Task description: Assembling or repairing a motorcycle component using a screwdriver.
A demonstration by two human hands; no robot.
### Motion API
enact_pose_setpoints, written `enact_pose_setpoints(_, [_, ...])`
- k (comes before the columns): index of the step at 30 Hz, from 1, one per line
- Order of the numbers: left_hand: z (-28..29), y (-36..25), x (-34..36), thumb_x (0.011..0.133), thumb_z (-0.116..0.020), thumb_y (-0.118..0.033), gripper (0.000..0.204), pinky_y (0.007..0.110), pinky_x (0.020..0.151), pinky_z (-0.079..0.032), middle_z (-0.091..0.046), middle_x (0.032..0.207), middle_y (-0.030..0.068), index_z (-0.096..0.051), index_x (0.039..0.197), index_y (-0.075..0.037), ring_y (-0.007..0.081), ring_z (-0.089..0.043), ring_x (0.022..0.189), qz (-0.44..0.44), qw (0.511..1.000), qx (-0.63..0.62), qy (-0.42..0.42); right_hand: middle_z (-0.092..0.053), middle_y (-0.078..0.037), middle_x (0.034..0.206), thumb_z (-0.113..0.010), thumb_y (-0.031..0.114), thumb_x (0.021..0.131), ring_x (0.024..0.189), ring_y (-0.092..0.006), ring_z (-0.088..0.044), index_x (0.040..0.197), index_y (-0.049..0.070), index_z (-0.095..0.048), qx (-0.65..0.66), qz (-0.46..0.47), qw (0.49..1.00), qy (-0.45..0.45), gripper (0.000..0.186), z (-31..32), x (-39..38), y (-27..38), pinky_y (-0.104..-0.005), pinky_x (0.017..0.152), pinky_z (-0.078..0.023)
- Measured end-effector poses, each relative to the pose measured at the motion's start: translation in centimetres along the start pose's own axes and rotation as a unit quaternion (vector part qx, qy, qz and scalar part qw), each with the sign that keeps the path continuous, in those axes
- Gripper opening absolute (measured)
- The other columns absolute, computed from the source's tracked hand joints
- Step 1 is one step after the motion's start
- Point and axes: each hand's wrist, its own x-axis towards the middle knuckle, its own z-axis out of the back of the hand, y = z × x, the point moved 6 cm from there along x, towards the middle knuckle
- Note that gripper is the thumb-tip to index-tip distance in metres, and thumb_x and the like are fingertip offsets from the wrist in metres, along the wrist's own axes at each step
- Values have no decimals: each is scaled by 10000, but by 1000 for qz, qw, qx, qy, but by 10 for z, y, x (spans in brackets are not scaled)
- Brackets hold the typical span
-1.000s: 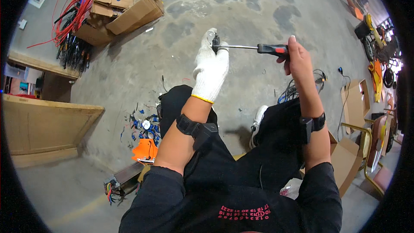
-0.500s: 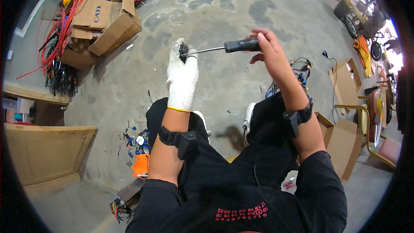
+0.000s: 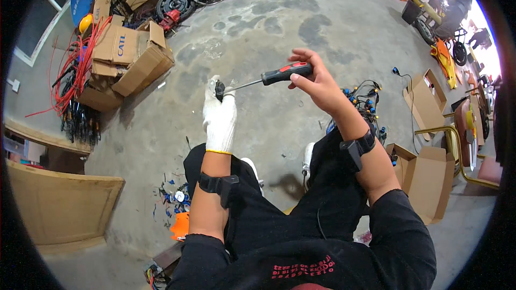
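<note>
Floor: grey concrete (image 3: 161, 121), stained in darker patches, extending under both hands.
Cardboard box: brown, flaps open (image 3: 121, 45), well apart, beyond the left hand and to its left.
Left hand: in a white knit glove with yellow cuff edge (image 3: 220, 121), closed around a small part.
Right hand: bare (image 3: 323, 88), thumb along the screwdriver's handle end, other fingers loosely spread; grip appears light.
Screwdriver: black handle with red inlays, slim metal shank (image 3: 277, 75); long axis runs crosswise between the hands, handle end at the right, shank reaching the part at the left; tip seating cannot be told.
Small part: black, compact (image 3: 219, 91), at the left fingertips; detail too small to read.
</note>
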Motion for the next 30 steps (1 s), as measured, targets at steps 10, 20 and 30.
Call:
enact_pose_setpoints(10, [10, -4, -7, 894, -588, -16, 384, 254, 851, -423, -540, 988, 7, -547, 1274, -53, 133, -496, 901, 16, 996, -81, 32, -507, -184, 1297, -666, 244, 907, 1074, -214, -586, 1382, 39, -361, -13, -134, 987, 88, 600, -3, -12, -6, -350, 765, -551])
enact_pose_setpoints(20, [23, -65, -12, 893, -602, -98, 448, 263, 870, -435, -575, 1142, 53, -515, 1328, -39, 161, -555, 950, -160, 979, 116, 42, -649, -74, 730, -578, 312, 975, 424, -201, -564, 978, -19, -589, -51, -206, 977, -36, 332, 18, -24, 26, -339, 425, -486])
enact_pose_setpoints(30, [20, -122, 18, 921, -573, -90, 389, 301, 861, -457, -615, 1101, 61, -529, 1305, -50, 171, -558, 933, -164, 981, 74, 69, -605, -130, 1110, -646, 263, 919, 839, -149, -629, 1278, 28, -429, 130, 63, 989, -27, 480, 39, -23, 66, -314, 640, -536])
